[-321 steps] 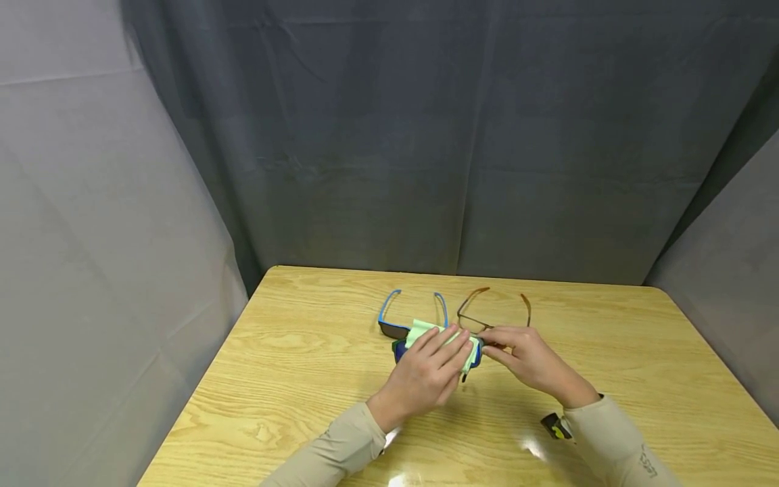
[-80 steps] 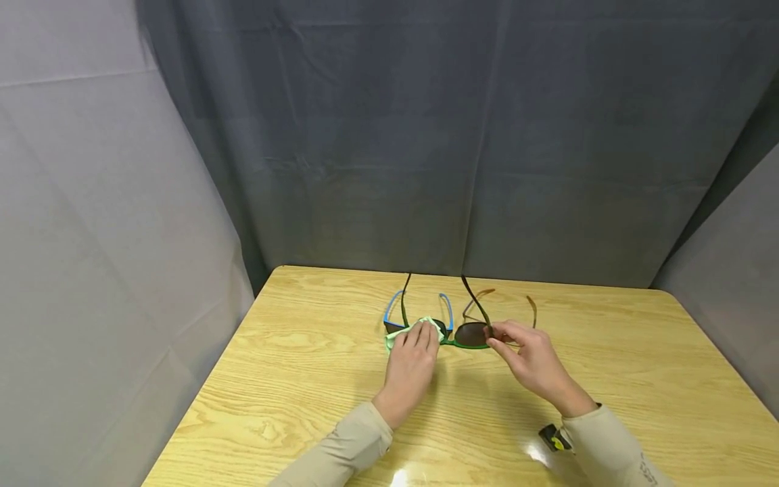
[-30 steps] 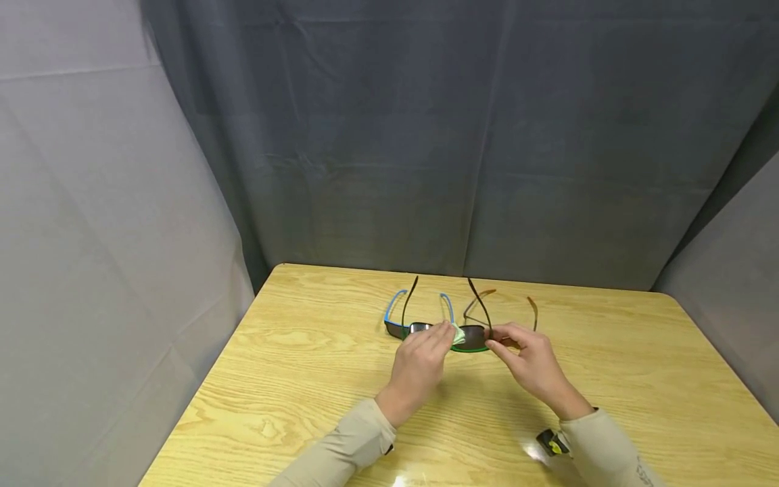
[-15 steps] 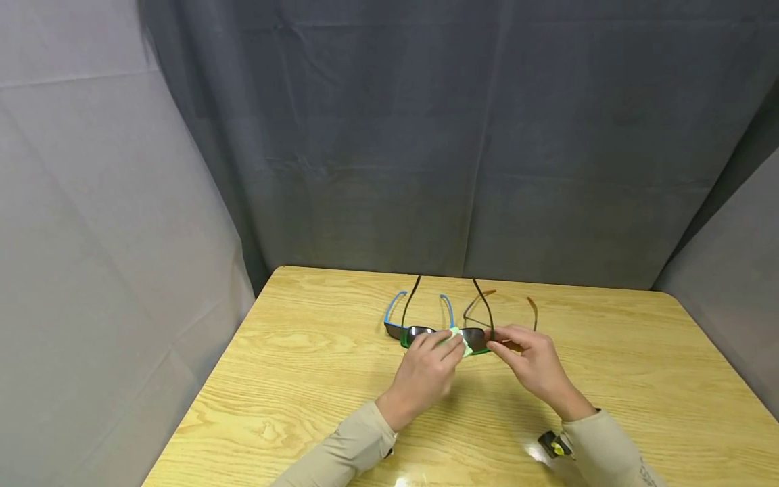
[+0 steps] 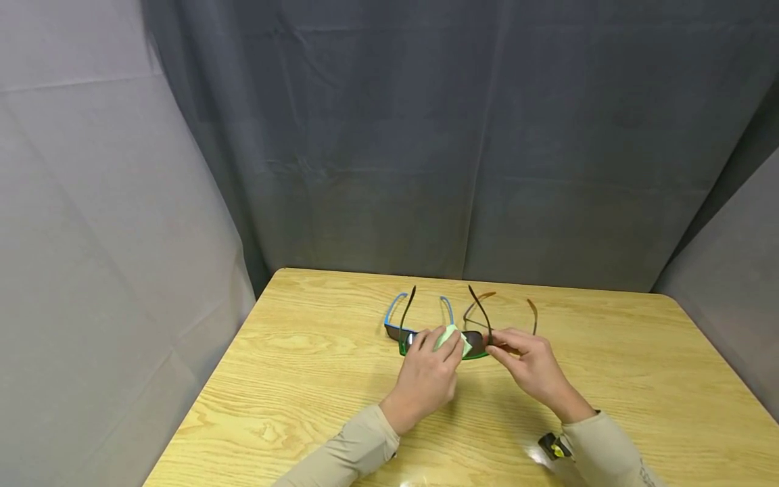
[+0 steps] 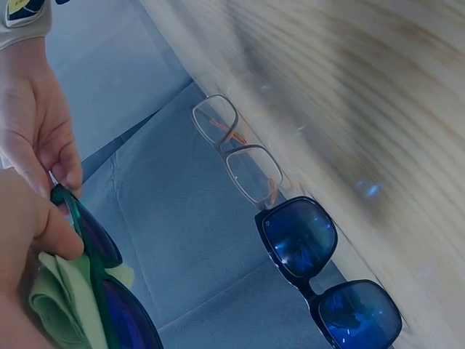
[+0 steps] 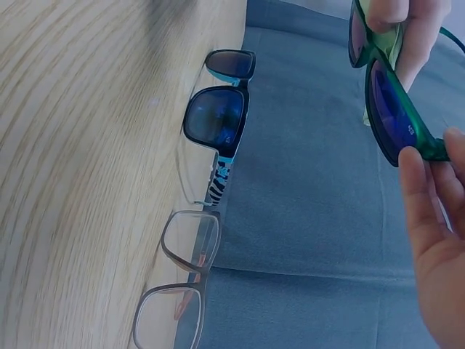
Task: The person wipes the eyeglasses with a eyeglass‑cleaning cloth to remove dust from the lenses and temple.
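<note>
Green-framed sunglasses with dark lenses are held up off the table, temples unfolded and pointing away. My right hand pinches them at the right hinge corner, thumb and fingertips on the frame in the right wrist view. My left hand holds a folded pale green cloth against the sunglasses near the bridge. In the left wrist view the cloth bunches under the left thumb, beside the green frame. Part of the left lens is hidden behind the left fingers.
Blue sunglasses with dark lenses stand on the wooden table behind the held pair. Clear-lensed eyeglasses with brown temple tips stand to their right. A grey curtain hangs past the table's far edge.
Earlier the lenses' front faced me under the spread cloth; then the sunglasses turned, temples away. The cloth moved from the left lens to the bridge area. Lately, both hands have shifted only slightly.
</note>
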Available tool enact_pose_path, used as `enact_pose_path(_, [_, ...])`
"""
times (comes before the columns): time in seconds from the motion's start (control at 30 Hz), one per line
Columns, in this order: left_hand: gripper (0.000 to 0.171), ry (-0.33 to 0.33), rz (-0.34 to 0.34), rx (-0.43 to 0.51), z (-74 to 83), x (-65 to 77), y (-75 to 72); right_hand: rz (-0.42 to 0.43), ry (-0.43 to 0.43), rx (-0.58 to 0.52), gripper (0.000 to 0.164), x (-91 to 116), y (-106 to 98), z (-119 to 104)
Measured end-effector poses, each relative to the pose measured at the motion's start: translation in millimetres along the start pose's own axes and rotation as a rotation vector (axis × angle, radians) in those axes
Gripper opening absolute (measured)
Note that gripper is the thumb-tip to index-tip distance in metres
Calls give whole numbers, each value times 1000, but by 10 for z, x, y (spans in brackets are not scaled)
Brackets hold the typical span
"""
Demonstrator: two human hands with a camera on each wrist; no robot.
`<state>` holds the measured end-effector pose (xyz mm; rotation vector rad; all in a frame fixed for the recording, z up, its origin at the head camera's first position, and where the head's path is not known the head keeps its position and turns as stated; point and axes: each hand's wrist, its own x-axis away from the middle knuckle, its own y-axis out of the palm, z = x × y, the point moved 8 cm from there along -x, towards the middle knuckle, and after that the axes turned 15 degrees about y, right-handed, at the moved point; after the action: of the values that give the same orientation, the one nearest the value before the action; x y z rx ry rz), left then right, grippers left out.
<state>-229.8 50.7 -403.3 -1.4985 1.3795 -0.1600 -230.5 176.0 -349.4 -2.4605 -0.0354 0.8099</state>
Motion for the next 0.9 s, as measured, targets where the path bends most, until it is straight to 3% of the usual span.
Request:
enact_pose_path(0.3, [45,-1,-56,42,17,-27,55,-5,21,-44,28,4,-7,38])
enact_pose_path(0.57, [47,42,-78,25,37,-85,50,-38,69,-86,18,15,-13,114])
enact_pose_path(0.9, [52,82,-139,69,33,-128,47,-53,156,-130,22,28,-11,188])
